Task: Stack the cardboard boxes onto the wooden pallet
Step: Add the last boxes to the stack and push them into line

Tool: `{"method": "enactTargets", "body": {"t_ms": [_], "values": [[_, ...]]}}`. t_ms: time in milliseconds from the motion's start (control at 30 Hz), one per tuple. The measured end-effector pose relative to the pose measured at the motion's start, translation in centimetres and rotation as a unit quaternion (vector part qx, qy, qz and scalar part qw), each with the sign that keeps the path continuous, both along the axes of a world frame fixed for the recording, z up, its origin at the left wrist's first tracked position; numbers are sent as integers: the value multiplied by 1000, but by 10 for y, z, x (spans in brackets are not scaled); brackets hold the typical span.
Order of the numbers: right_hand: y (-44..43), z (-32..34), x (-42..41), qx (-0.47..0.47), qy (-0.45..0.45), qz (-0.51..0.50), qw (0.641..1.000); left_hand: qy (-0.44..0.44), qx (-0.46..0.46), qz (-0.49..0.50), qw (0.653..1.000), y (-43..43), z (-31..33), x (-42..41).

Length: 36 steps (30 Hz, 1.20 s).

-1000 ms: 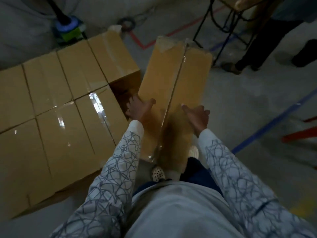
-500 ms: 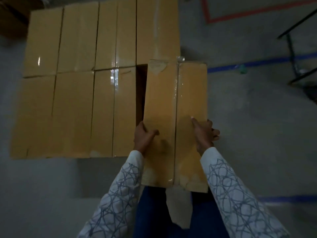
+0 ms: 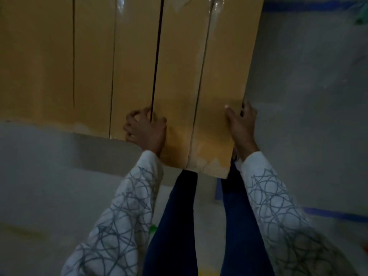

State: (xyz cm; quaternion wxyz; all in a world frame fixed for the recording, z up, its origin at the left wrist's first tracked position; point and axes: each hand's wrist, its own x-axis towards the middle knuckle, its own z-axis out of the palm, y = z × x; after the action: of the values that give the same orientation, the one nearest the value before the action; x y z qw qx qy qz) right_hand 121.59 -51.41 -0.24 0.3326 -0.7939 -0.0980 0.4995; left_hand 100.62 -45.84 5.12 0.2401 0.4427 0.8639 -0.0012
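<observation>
Our left hand [image 3: 146,129] and right hand [image 3: 242,124] clamp the long edges of the box [image 3: 205,86], just beside the stack [image 3: 59,56]. It seems stiff, bulky and tape-slick on top, so we'd grip the sides.

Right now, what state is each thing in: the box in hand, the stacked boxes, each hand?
Tan taped cardboard box: sealed, held by both sides, near end jutting past the row.
Stacked tan cardboard boxes: lying side by side, narrow dark gap beside the held box.
Left hand: grips box's left edge at the gap.
Right hand: grips box's right edge.
</observation>
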Motion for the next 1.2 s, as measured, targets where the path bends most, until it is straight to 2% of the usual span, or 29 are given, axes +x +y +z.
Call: {"method": "enactTargets", "body": {"t_ms": [67,133,200,267,300,433,567,667,767,867,933,1000,1067,1133,1167,1200], "values": [[-24,6,-3,11,28,23,999,18,-5,112,994,-36,1,-5],[-44,17,-9,9,34,36,999,-14,-41,264,964,-67,-1,-15],[-65,21,-18,2,43,26,999,-147,-65,437,885,-88,-9,-29],[-83,27,-32,-36,58,-8,998,-313,-61,527,788,-96,-15,-39],[-91,29,-39,-67,67,-31,995,-363,-54,540,758,-95,-13,-41],[-100,42,-59,-146,152,-102,972,-395,-71,566,720,-81,-4,-48],[-87,44,-60,-129,149,-137,971,-421,-79,560,709,-73,5,-57],[-77,45,-57,-113,138,-137,974,-451,-83,565,686,-64,7,-62],[-69,42,-54,-102,132,-134,977,-442,-101,563,690,-52,-1,-67],[-62,43,-51,-90,131,-134,978,-451,-111,572,676,-41,-1,-69],[-60,44,-51,-94,135,-137,977,-447,-120,594,658,-30,1,-73],[-58,46,-51,-94,144,-140,975,-459,-129,631,612,-26,-6,-84],[-57,46,-51,-97,146,-139,975,-436,-133,609,649,-29,-16,-90],[-55,45,-51,-93,150,-138,975,-455,-134,610,634,-31,-38,-101],[-53,44,-51,-91,150,-138,975,-461,-107,666,577,-27,-36,-99],[-51,44,-50,-89,149,-138,975,-471,-95,718,504,-25,-35,-101]]}}
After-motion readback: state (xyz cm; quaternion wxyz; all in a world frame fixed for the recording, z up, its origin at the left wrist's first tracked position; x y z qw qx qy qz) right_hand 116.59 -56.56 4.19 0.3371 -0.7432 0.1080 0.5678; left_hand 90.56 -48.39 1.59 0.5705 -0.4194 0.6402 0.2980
